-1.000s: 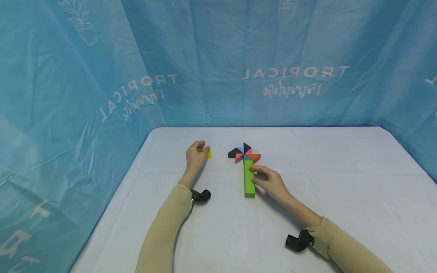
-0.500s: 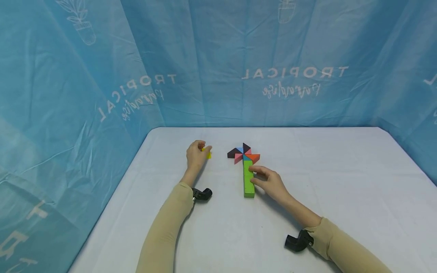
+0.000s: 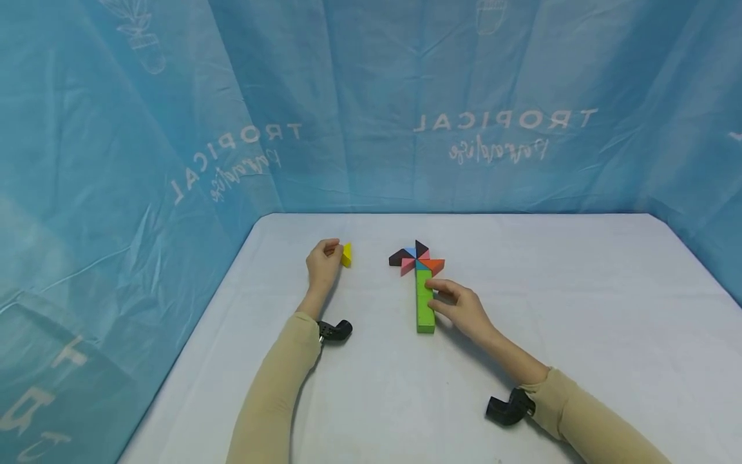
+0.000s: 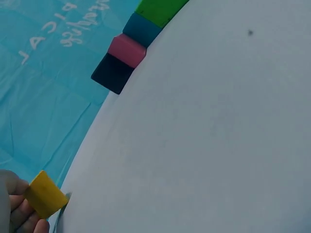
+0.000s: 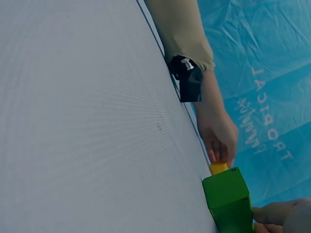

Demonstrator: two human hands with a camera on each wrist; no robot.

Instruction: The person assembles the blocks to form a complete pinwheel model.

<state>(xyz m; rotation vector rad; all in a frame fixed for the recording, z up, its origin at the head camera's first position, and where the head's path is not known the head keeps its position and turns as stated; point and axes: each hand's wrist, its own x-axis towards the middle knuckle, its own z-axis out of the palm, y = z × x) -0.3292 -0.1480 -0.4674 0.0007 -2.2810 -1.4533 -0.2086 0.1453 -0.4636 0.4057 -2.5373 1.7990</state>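
Note:
My left hand pinches a yellow triangular block left of the pinwheel of blocks. In the left wrist view the square face of this yellow block shows at the fingertips. A straight green row of blocks runs toward me from the pinwheel. Beside that row, my right hand has index finger and thumb spread, their tips at its right side. The pinwheel combines a black block, an orange block, a pink block, a teal block and others.
A white table lies under everything. Blue curtains with white print hang behind it and along its left side. Each wrist wears a black camera mount, one on the left wrist and one on the right wrist.
My left hand has shifted slightly left with the yellow block, which now shows as a triangle at the fingertips. My right hand and the pinwheel stay in place.

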